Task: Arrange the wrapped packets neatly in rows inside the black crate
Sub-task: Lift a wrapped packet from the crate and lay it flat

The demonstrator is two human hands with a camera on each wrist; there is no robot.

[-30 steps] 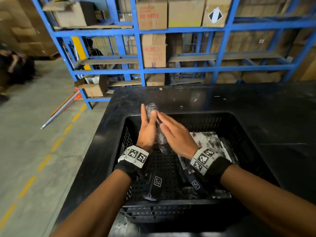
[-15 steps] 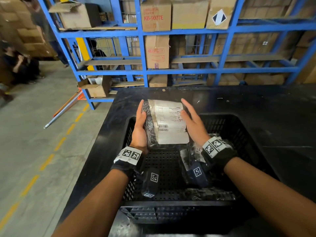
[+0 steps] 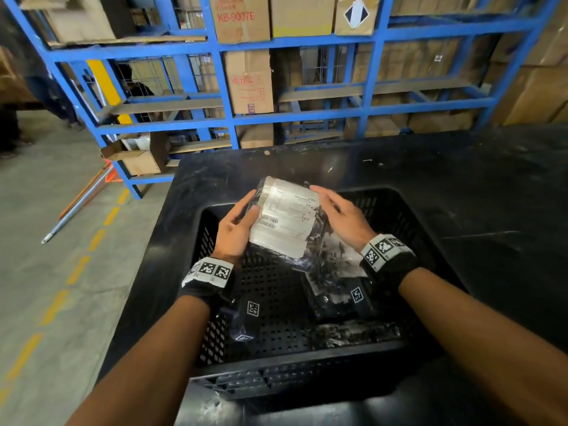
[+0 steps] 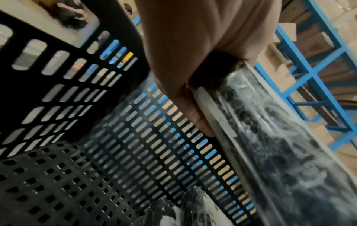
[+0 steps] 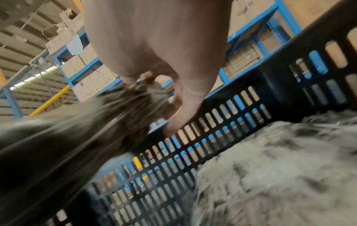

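I hold a wrapped packet (image 3: 285, 219), dark inside clear film with a white printed label facing up, over the far part of the black crate (image 3: 307, 373). My left hand (image 3: 246, 216) grips its left edge, thumb on top. At the right edge, my right hand (image 3: 329, 204) lays its fingers over the packet, the thumb hidden beneath. The left wrist view shows my left hand (image 4: 193, 91) along the packet's (image 4: 270, 137) edge. The right wrist view is blurred; there my right hand (image 5: 164, 76) sits against the packet (image 5: 77, 130).
More wrapped packets (image 3: 338, 272) lie in the crate's right half and along its near wall (image 3: 353, 333). The perforated floor (image 3: 276, 302) on the left is bare. The crate stands on a black table (image 3: 461, 195). Blue racking with cartons (image 3: 246, 78) rises behind.
The packet went from standing edge-on between my palms to lying label-up in both hands. Over the last half second it twisted slightly clockwise.
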